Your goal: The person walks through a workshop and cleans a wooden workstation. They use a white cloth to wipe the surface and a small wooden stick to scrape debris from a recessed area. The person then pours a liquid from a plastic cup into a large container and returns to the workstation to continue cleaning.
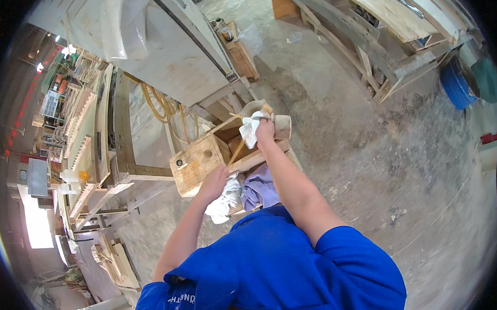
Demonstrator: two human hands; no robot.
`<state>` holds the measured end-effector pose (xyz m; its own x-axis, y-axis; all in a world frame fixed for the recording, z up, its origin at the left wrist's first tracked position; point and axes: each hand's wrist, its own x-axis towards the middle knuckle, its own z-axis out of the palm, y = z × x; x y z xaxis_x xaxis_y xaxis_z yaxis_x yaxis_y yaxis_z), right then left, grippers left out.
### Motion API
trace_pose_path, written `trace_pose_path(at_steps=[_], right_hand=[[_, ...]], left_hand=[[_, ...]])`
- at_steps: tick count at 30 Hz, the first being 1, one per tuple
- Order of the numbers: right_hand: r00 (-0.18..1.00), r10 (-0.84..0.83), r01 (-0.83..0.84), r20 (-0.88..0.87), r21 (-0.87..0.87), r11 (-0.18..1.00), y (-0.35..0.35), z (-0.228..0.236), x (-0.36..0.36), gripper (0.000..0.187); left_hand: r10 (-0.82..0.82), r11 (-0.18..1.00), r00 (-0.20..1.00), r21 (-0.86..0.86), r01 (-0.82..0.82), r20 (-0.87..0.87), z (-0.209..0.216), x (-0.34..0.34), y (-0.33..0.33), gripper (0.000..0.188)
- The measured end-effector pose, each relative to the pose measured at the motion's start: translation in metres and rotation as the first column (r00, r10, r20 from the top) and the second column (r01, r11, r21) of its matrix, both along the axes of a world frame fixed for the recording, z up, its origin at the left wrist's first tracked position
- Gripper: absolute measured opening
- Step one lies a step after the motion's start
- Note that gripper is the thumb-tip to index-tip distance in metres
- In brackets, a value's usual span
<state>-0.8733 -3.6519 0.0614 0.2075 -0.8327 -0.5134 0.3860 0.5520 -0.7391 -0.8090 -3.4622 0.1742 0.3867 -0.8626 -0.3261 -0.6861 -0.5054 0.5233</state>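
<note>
In my right hand (265, 132) a crumpled white cloth (249, 128) is gripped, just in front of a round pale container (255, 106). A second cylindrical container (283, 126) lies close to the right of that hand. My left hand (214, 182) is closed around the lower end of a thin wooden stick (237, 152), whose other end points up toward the cloth. Beneath both hands sits a wooden box (195, 162) with open compartments and round holes in its top. White rags (223, 201) and a purple cloth (260, 189) hang at its near side.
A large pale cabinet (169, 57) rises beyond the box, with a coiled yellow hose (157, 102) beside it. Wooden racks (96, 143) line the left. A workbench (369, 55) and a blue drum (458, 86) stand on the concrete floor at far right.
</note>
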Motion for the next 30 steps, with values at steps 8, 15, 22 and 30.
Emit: trace_pose_path(at_steps=[8, 15, 22, 30], right_hand=[[0.983, 0.113, -0.132, 0.146, 0.132, 0.982, 0.018, -0.02, -0.007, 0.025], [0.937, 0.329, -0.344, 0.116, 0.154, 0.926, 0.046, -0.036, -0.032, 0.021], [0.873, 0.325, -0.428, 0.365, 0.25, 0.868, 0.035, -0.019, -0.031, 0.018], [0.992, 0.12, -0.121, 0.023, 0.327, 0.937, 0.023, -0.014, 0.023, 0.03]], left_hand=[[0.159, 0.964, 0.958, -0.246, -0.099, 0.24, -0.009, 0.03, -0.112, 0.035], [-0.246, 0.93, 0.75, -0.069, 0.361, 0.614, -0.046, 0.036, -0.185, 0.03], [-0.302, 0.918, 0.897, 0.351, 0.183, 0.323, -0.033, 0.012, -0.174, 0.045], [-0.126, 0.961, 0.965, 0.271, 0.062, 0.228, -0.035, -0.004, -0.107, 0.049]])
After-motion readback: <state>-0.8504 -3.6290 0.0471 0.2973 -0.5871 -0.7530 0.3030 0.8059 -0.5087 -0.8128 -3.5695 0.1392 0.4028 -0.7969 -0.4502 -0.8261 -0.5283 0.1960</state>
